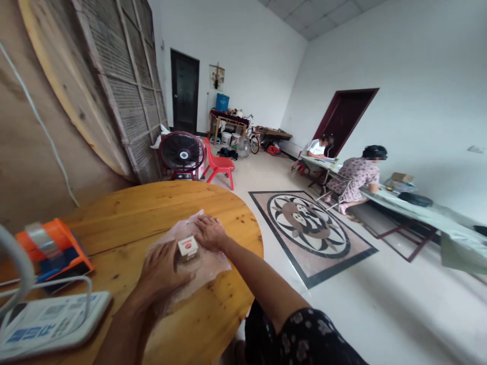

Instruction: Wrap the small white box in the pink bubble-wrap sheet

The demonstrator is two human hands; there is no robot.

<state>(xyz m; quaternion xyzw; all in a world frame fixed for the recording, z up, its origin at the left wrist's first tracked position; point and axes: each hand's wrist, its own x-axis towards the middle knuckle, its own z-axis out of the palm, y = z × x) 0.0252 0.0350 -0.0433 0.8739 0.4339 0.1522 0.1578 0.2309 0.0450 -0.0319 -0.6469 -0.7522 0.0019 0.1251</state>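
On the round wooden table [114,213] lies a sheet of thin, clear, crinkled wrap [216,266]. A small white box with red print [187,247] sits on the middle of the sheet. My left hand [163,274] rests flat on the wrap, just left of the box, with its fingers apart. Beyond the box and to its right, my right hand [209,233] lies on the sheet with fingers outstretched. Neither hand grips the box. Part of the wrap is hidden beneath my hands.
An orange and blue tape dispenser [57,248] stands at the left, behind a white printed device [53,322] with a cable. A fan [182,154] and a red chair [218,162] stand past the table. Two people sit at a long table [403,208] on the right.
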